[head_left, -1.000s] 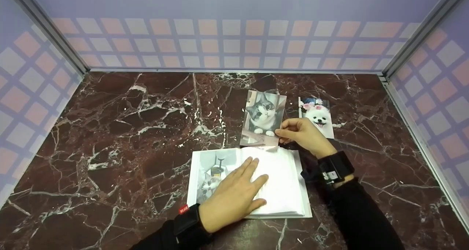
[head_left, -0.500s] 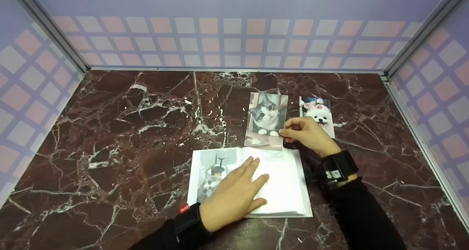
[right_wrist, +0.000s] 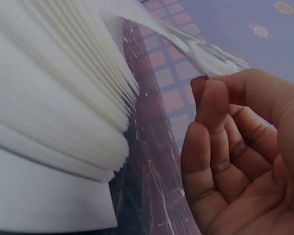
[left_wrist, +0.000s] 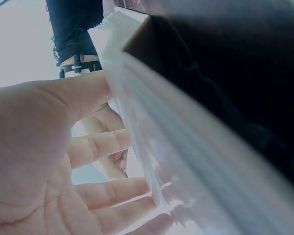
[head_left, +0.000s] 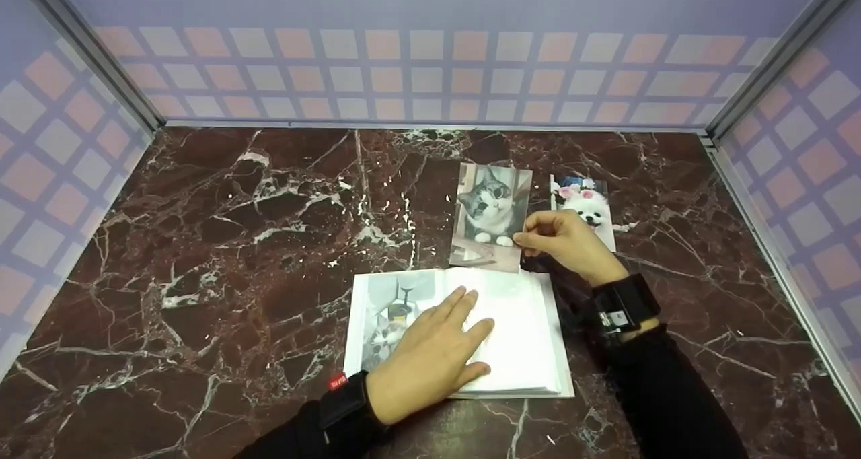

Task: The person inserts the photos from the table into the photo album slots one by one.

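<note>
An open photo album (head_left: 518, 351) lies on the table, its right page white and glossy. On its left page is a grey picture of a cat (head_left: 387, 331), partly covered by my left hand (head_left: 430, 358). That hand rests with spread, straight fingers across the middle of the album. My right hand (head_left: 565, 240) pinches the right edge of a cat photo (head_left: 490, 210) between thumb and forefinger. The photo's lower edge meets the top edge of the right page; I cannot tell whether it is inside a sleeve. In the right wrist view the photo (right_wrist: 206, 51) looks bent beside the thick page stack (right_wrist: 63, 83).
A photo of a white dog with flowers (head_left: 585, 206) lies behind my right hand, partly hidden by it. The dark red marble table (head_left: 235, 277) is bounded by a checked back wall (head_left: 430, 75) and side walls.
My right hand has moved the cat photo slightly to the right, and the photo stands straighter. The left hand and the album have stayed in place.
</note>
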